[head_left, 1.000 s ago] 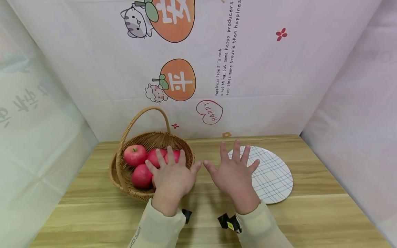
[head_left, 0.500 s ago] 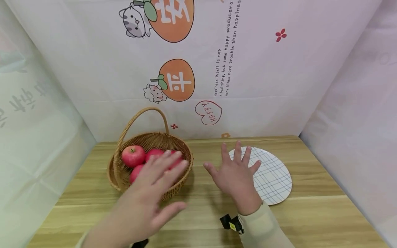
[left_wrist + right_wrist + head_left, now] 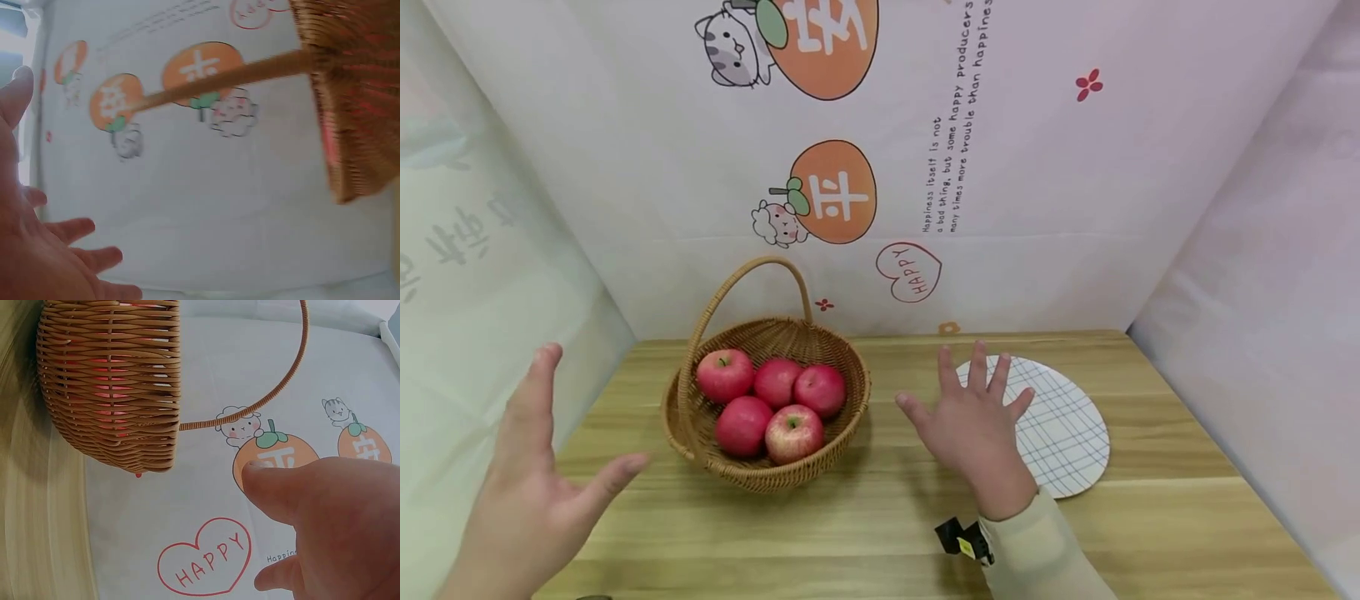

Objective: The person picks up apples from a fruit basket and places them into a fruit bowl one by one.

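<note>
In the head view my left hand (image 3: pixel 527 492) is raised at the left, left of the wicker basket (image 3: pixel 767 477), with thumb and fingers spread and nothing held. The left wrist view shows the same left hand (image 3: pixel 37 244) with its fingers apart, away from the basket (image 3: pixel 356 125). Several red apples (image 3: pixel 726 375) lie in the basket, whose arched handle (image 3: pixel 722 292) stands upright. My right hand (image 3: pixel 977 425) is held palm down with fingers spread, overlapping the left part of a white plate with a blue grid (image 3: pixel 1063 425). Its thumb (image 3: pixel 275 487) shows in the right wrist view.
A wooden table (image 3: pixel 880 533) carries the basket and plate. Behind it hangs a white cloth (image 3: pixel 1015 167) printed with orange fruits, animals and lettering. Pale cloth walls (image 3: pixel 475 250) close in both sides. A black device (image 3: pixel 962 540) sits at the right wrist.
My left hand has moved from over the basket's right part to the far left, uncovering the apples. The right hand stays in nearly the same place.
</note>
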`<state>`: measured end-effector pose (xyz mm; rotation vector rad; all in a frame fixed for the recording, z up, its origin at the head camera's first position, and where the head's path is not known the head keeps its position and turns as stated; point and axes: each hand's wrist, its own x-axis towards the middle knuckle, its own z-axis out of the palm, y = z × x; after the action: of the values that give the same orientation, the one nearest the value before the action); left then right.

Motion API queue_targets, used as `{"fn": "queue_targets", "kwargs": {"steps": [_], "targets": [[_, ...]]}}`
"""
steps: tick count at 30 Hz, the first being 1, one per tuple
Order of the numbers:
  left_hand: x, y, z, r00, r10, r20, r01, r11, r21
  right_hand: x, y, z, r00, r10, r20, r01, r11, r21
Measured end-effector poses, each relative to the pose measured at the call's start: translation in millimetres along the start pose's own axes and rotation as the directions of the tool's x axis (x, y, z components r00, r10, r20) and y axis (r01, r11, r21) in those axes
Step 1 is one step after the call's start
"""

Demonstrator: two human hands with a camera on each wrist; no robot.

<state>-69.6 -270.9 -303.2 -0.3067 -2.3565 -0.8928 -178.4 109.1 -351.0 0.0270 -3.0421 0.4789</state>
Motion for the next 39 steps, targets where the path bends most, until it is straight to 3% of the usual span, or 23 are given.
{"fn": "queue_targets", "kwargs": {"steps": [4, 8, 18, 22, 27, 34, 39], "targets": [[-10.9, -25.3, 12.5, 0.987, -0.104, 0.122, 0.104, 0.995, 0.012, -0.6, -0.5, -0.2, 1.0, 0.0, 0.0, 0.0, 1.0, -0.007], [-17.5, -38.7, 28.5, 0.963, -0.15, 0.226, 0.145, 0.989, 0.04, -0.8, -1.1, -0.6, 1.0, -0.002, 0.003, 0.002, 1.0, -0.012], [-13.0, -38.7, 59.3, 0.906, -0.251, 0.34, 0.278, 0.96, -0.031, -1.8, -1.0, -0.7, 1.0, 0.0, 0.019, 0.0, 1.0, 0.012], [-12.6, -37.3, 72.1, 0.894, -0.271, 0.357, 0.305, 0.951, -0.043, -2.3, -1.6, -1.2, 1.0, -0.004, 0.025, 0.003, 0.999, 0.034], [-12.4, -35.7, 84.9, 0.902, -0.288, 0.323, 0.31, 0.95, -0.019, -2.5, -1.8, -0.9, 1.0, -0.009, 0.03, 0.008, 0.999, 0.038], [-10.2, -31.7, 97.1, 0.889, -0.314, 0.334, 0.333, 0.943, 0.003, -2.5, 0.9, -1.0, 0.999, -0.004, 0.041, 0.003, 1.0, 0.026], [-6.2, -30.4, 103.4, 0.895, -0.339, 0.291, 0.354, 0.935, 0.002, -1.7, 2.3, -0.2, 0.999, -0.018, 0.042, 0.016, 0.999, 0.049]]}}
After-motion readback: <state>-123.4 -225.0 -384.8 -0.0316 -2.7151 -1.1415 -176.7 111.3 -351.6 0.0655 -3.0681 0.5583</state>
